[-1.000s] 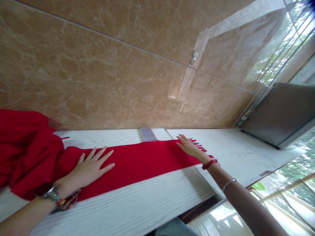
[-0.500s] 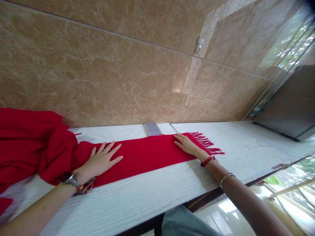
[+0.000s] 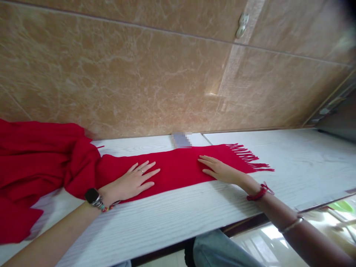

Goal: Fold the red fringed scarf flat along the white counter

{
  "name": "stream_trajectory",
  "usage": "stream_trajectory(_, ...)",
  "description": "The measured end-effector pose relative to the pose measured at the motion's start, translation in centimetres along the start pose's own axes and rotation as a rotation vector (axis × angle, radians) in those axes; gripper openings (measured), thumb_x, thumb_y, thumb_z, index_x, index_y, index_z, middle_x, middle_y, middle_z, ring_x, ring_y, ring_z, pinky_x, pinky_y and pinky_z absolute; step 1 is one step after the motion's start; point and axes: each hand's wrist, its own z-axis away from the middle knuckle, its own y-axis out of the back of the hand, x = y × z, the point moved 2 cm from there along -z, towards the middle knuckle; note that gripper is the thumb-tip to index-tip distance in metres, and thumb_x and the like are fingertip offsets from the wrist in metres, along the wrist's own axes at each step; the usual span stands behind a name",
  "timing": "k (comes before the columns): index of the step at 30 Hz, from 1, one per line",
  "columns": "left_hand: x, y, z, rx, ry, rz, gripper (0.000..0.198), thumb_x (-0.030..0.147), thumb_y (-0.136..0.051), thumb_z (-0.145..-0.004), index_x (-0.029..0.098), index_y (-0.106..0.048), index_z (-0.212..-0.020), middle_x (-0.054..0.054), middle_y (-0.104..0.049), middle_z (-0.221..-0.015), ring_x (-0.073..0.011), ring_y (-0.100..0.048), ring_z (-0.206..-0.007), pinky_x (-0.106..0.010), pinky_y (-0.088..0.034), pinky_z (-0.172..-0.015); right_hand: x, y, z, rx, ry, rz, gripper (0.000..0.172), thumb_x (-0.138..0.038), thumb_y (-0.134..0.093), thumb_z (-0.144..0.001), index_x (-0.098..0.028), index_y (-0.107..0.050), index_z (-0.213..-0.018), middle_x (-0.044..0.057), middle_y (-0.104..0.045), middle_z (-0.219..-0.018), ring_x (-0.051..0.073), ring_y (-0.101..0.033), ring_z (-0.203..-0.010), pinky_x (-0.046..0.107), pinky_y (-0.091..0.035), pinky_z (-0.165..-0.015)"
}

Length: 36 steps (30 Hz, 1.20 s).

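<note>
Pressing left hand (image 3: pixel 133 182) and right hand (image 3: pixel 220 171) flat on red scarf (image 3: pixel 178 167) on bench (image 3: pixel 180 217), both grips spread apart, right sliding in off fringe (image 3: pixel 249 157), cloth flattening.

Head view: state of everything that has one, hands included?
red scarf: right part spread flat on the table, left part bunched in a heap.
fringe: lying flat, strands splayed.
left hand: open, palm down on the scarf.
right hand: open, palm down on the scarf near the fringe.
</note>
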Motion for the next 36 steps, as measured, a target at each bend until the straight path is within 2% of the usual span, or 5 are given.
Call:
stream_trajectory(9, 0.3, -0.4, 0.3, -0.066, 0.151, 0.039, 0.054, 0.057, -0.025, -0.086, 0.036, -0.020, -0.136, -0.002, -0.009, -0.147, -0.0267, -0.006, -0.133, -0.052, -0.011, -0.103, 1.7, -1.5, 1.6, -0.023, -0.066, 0.131, 0.052, -0.046, -0.021, -0.090, -0.024, -0.027, -0.137, 0.006, -0.027, -0.142, 0.022, -0.022, -0.130, 0.047, -0.023, -0.103)
stream_trajectory(22, 0.4, -0.8, 0.3, -0.037, 0.194, 0.087, 0.056, 0.060, -0.026, -0.084, 0.039, -0.019, -0.135, -0.001, -0.010, -0.147, -0.0314, -0.004, -0.132, -0.061, -0.008, -0.099, 6.2, -0.5, 4.7, -0.009, -0.222, 0.138, 0.051, -0.043, -0.022, -0.090, -0.020, -0.030, -0.135, 0.009, -0.029, -0.141, 0.023, -0.023, -0.129, 0.048, -0.024, -0.103)
stream_trajectory(28, -0.9, -0.2, -0.4, -0.035, 0.171, 0.080, 0.055, 0.057, -0.029, -0.084, 0.037, -0.021, -0.135, -0.002, -0.006, -0.147, -0.0302, -0.003, -0.133, -0.055, -0.012, -0.101, 0.0, 1.0, 4.4, 0.218, -0.079, 0.165, 0.044, -0.034, -0.041, -0.086, -0.016, -0.047, -0.125, 0.013, -0.045, -0.130, 0.023, -0.036, -0.123, 0.042, -0.033, -0.100)
stream_trajectory(32, -2.2, 2.0, -3.3, 0.031, 0.126, 0.023, 0.053, 0.045, -0.039, -0.085, 0.025, -0.032, -0.133, -0.007, -0.018, -0.145, -0.0250, -0.014, -0.132, -0.039, -0.017, -0.105, -5.5, 1.6, 3.6, 0.090, 0.073, 0.197, 0.040, -0.022, -0.048, -0.082, -0.017, -0.050, -0.121, 0.010, -0.053, -0.124, 0.021, -0.049, -0.112, 0.035, -0.042, -0.094)
stream_trajectory(36, -2.3, 3.4, -7.7, -0.012, 0.056, 0.042, 0.045, 0.033, -0.041, -0.084, 0.015, -0.045, -0.125, -0.010, -0.043, -0.133, -0.0191, -0.038, -0.121, -0.027, -0.025, -0.101, -7.7, 2.0, 3.0, 0.040, 0.128, 0.326, 0.034, -0.008, -0.045, -0.080, -0.013, -0.058, -0.110, 0.012, -0.060, -0.113, 0.021, -0.055, -0.104, 0.033, -0.044, -0.090)
